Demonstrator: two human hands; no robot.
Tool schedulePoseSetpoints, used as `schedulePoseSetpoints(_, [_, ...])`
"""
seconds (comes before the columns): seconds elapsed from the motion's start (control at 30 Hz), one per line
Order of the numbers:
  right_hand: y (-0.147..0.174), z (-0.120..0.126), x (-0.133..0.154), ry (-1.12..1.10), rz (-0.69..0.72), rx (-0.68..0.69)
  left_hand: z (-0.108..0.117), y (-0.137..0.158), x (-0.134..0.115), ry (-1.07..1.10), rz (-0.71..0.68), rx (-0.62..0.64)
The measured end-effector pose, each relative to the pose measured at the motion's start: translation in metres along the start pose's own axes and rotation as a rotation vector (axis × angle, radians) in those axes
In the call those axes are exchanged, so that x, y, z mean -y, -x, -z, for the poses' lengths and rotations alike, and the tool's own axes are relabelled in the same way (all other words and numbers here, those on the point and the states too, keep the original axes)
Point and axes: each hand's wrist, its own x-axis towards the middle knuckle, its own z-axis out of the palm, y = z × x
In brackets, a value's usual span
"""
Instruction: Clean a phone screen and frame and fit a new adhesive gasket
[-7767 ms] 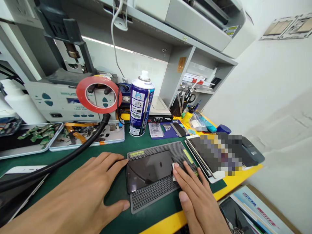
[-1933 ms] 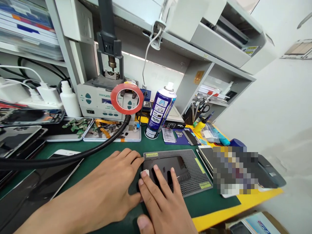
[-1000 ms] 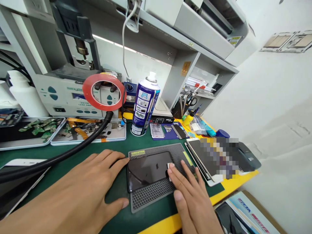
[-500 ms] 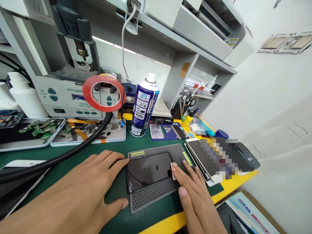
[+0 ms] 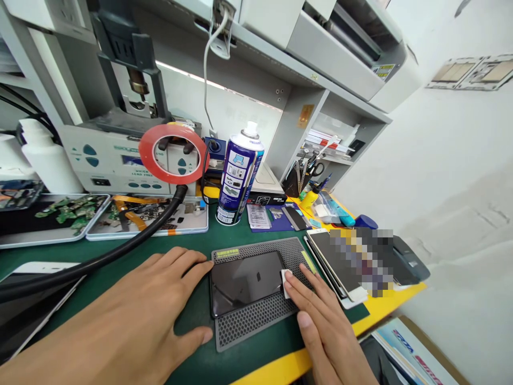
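Observation:
A phone with a glossy black screen (image 5: 248,280) lies face up on a grey perforated mat (image 5: 260,321). My left hand (image 5: 164,299) rests at its left end, fingers spread; the index fingertip touches the upper left corner, while the thumb lies apart near the mat's left edge. At the right end of the phone, my right hand (image 5: 326,321) presses a small white pad (image 5: 286,283) under its fingertips, against the phone's short edge. Part of the pad is hidden by those fingers.
A blue spray can (image 5: 239,176) stands behind the mat. Stacked screens (image 5: 340,262) lie to the right. A black hose (image 5: 132,251) crosses at left before trays of parts (image 5: 146,235). Red tape (image 5: 146,155) hangs on the soldering unit (image 5: 102,160).
The view has shifted slightly, moving everything a little to the right. Against the phone, my right hand and the white pad have barely moved; my left hand stays in place.

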Motion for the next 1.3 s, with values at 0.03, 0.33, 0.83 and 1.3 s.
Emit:
schedulePoseSetpoints(0.03, [0.000,0.000,-0.001,0.000,0.009,-0.007,0.000,0.000,0.000,-0.004,0.002,-0.002])
schedulePoseSetpoints(0.33, [0.001,-0.006,0.001,0.024,-0.084,-0.054,-0.004,-0.002,0.003,-0.003,-0.004,0.003])
schedulePoseSetpoints(0.83, [0.003,-0.013,0.005,0.205,-0.036,-0.026,-0.004,-0.002,-0.002,-0.011,-0.003,-0.020])
schedulePoseSetpoints(1.3, [-0.028,-0.014,0.008,0.232,-0.101,0.087,-0.003,-0.002,-0.002,-0.013,-0.010,-0.015])
